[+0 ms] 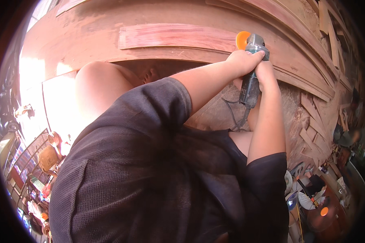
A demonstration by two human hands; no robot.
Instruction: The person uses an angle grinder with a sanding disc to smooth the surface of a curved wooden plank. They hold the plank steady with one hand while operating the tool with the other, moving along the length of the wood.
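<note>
Both my hands hold a dark angle grinder (249, 91) with a grey metal head and an orange disc (242, 39). My left hand (244, 62) is wrapped round it just behind the head. Beside it, my right hand (265, 73) grips the body from the right, its fingers partly hidden. The disc is at the right part of a reddish wooden plank (170, 36); whether it touches the wood I cannot tell. That plank lies on a wide brown board (81, 44). A cord (244, 117) runs from the grinder's rear end down toward my legs.
Long boards (300, 40) lie stacked at the far right. Wood offcuts (312, 133) are scattered on the floor to my right, with assorted tools and clutter (312, 194) nearer. A wire rack (26, 162) with mixed items stands at left. My bare knee (97, 77) is close to the board.
</note>
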